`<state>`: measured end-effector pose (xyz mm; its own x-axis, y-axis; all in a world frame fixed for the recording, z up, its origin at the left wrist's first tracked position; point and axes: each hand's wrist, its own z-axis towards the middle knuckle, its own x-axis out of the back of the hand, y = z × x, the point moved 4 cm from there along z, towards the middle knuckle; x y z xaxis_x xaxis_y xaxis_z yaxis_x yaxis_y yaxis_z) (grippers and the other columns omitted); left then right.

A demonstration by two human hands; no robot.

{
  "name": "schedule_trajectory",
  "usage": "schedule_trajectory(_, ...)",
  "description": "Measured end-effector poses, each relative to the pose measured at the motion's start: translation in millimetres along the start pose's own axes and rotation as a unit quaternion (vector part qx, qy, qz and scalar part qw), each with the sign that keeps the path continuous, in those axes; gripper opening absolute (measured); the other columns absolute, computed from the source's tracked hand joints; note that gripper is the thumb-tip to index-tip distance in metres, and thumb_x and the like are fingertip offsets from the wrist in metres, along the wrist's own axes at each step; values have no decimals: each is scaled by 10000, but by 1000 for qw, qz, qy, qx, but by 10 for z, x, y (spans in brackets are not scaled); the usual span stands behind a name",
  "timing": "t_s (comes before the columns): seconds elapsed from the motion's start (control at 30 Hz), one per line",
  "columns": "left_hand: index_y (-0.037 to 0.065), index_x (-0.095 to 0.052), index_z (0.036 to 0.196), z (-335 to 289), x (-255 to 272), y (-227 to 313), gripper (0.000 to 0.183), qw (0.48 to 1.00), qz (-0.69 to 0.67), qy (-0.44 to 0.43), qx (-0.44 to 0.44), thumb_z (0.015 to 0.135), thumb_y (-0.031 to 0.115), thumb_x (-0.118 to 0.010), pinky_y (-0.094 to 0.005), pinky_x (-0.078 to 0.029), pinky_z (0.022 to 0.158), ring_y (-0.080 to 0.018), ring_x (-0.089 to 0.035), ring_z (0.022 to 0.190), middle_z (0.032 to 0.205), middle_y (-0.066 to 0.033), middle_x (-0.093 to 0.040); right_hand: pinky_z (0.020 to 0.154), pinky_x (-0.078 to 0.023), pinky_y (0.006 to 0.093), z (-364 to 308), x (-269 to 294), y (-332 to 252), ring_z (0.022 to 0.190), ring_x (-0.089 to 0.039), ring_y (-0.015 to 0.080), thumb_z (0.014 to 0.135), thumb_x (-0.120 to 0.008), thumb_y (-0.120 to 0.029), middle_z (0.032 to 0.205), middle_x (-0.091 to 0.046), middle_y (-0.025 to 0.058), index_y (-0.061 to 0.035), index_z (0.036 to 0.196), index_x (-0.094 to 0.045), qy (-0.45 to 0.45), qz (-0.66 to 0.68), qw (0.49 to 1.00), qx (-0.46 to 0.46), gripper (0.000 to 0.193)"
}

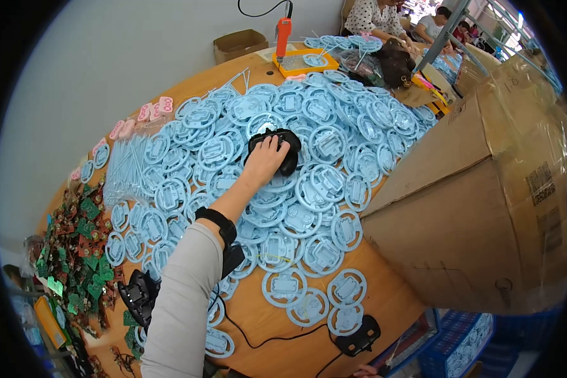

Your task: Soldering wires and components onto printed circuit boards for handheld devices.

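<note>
In the head view, the one view here, I see the left hand [264, 160] reach out over a big heap of blue rings [327, 143], with its fingers bent down over a black gadget [288, 165]. That gadget sits at one o'clock from the hand, touching the fingers; the thumb is hard to see, so I can't tell if they squeeze or just rest. Only a bit of the right hand [366, 372] pokes in at the bottom edge, at five o'clock from the left one, and I can't tell how its fingers are. Counting from the left hand like a clock, there are three black gadgets: the touched one, a second [138, 296] between seven and eight, and a third [364, 338] at five, close to the right hand. The rings are too many to count. One bunch of thin pale sticks [131, 165] is at nine, about seven pink pieces [166, 104] near ten, and lots of green and brown boards [75, 252] at eight. One orange tool [283, 34] stands at twelve over one yellow tray [331, 63]. Two cardboard boxes show: a small one [239, 45] just before twelve, a huge one [447, 208] past three.
</note>
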<state>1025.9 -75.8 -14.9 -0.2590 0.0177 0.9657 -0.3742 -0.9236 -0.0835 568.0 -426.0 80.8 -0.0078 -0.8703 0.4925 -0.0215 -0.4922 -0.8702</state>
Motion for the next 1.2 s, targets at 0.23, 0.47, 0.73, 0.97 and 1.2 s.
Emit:
schedule_trajectory(0.23,82,-426,1204,-631,1038,-438,510,937,-289,142,135,743,121,-639,-461,-489,703,-417,-605,835,911,-224,-629,660,-504,328,54,64,-70,730,-607,247,934,-500,-40,1033,-579,279,-31,1014,-368,56,28,995,79,155)
schedule_trajectory(0.47,-53,-561,1088,-2628,3161,35,348,899,-325,-46,291,772,78,-625,-309,-480,778,-173,-613,828,916,-159,-653,764,-464,375,59,38,-29,763,-567,226,966,-416,-107,1077,-553,262,-50,942,-331,36,17,998,38,106)
schedule_trajectory(0.73,-38,-538,1126,-5511,3922,1449,348,580,-461,-154,654,801,41,-635,-258,-477,723,-77,-538,822,933,-44,-606,698,-468,357,-96,-383,64,717,-577,233,975,-422,-209,1027,-590,249,-69,948,-326,-22,38,982,184,173)
schedule_trajectory(0.97,-70,-535,1032,-7903,3780,2684,379,582,-236,-352,694,761,163,-662,-393,-512,662,-355,-626,713,754,-236,-618,748,-479,379,-535,-977,118,709,-567,237,931,-406,-98,1019,-613,243,-45,909,-339,-26,92,970,225,88)
schedule_trajectory(1.2,-29,-293,1390,-8502,2607,2831,693,686,-57,-147,710,830,150,-660,-421,-306,1063,-422,-325,1308,1398,-291,-332,703,-463,358,-987,-1290,434,708,-539,238,971,-398,-202,1037,-596,266,-82,966,-346,26,1,961,276,131)
